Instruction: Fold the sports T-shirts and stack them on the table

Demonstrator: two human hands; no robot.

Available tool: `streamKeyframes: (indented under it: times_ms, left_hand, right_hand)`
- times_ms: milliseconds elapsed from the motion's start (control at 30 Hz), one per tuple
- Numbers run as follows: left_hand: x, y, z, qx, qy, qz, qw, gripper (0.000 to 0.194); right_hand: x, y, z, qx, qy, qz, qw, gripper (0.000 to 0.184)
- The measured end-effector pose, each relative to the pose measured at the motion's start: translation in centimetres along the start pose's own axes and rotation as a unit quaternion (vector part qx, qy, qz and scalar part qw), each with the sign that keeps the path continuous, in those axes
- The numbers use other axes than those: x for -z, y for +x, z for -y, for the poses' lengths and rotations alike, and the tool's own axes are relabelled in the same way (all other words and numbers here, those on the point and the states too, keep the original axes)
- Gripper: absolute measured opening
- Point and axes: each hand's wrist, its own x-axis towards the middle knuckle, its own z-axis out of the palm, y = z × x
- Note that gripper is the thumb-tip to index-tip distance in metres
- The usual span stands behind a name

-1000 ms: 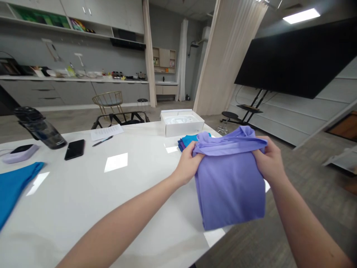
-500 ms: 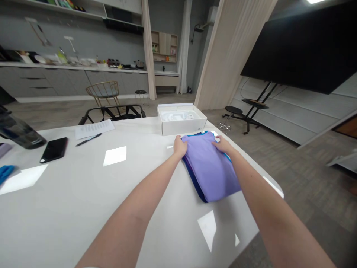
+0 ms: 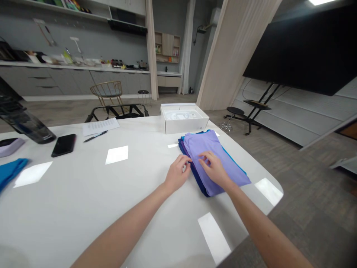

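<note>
The right hand (image 3: 209, 163), loosely curled and empty, is over the purple cloth (image 3: 206, 142) stacked on the desk (image 3: 69, 201); the left hand (image 3: 177, 173), half-curled, empty, is at its left. The cloth's length slants away leftward.

Paper (image 3: 100, 127): one sheet, several rows of print, too small and blurred to read. Box (image 3: 178, 127): small dark marks low on the front side, near its right-hand corner, illegible. Readable words, numbers, brands or signs: none.
</note>
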Motion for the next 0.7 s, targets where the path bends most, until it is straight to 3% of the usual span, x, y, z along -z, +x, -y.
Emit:
streamKeyframes:
  times_ms: [167, 333, 467, 567, 633, 700]
  left_hand:
    - [6.2, -7.4, -0.4, 0.068, 0.016, 0.044, 0.997, 0.016]
    - [13.7, -12.8, 0.2, 0.118, 0.066, 0.018, 0.991, 0.015]
    - [20.2, -16.0, 1.9, 0.165, 0.108, -0.044, 0.979, 0.015]
    - [26.2, -18.2, 4.5, 0.192, 0.167, -0.119, 0.960, 0.018]
    - [31.1, -19.6, 6.7, 0.221, 0.236, -0.186, 0.928, 0.021]
    - [36.5, -21.1, 8.9, 0.272, 0.323, -0.249, 0.871, 0.024]
  right_hand:
    - [-5.5, -4.4, 6.3, -0.016, 0.104, 0.073, 0.992, 0.020]
    - [-12.0, -5.2, 11.9, -0.022, 0.164, 0.161, 0.973, 0.022]
    - [-18.0, -3.9, 17.1, -0.008, 0.203, 0.212, 0.956, 0.023]
    - [-22.8, -2.3, 21.6, 0.008, 0.233, 0.243, 0.941, 0.023]
    - [-26.1, -1.2, 24.8, 0.033, 0.246, 0.258, 0.934, 0.021]
    - [-29.6, -0.1, 28.0, 0.067, 0.256, 0.264, 0.928, 0.019]
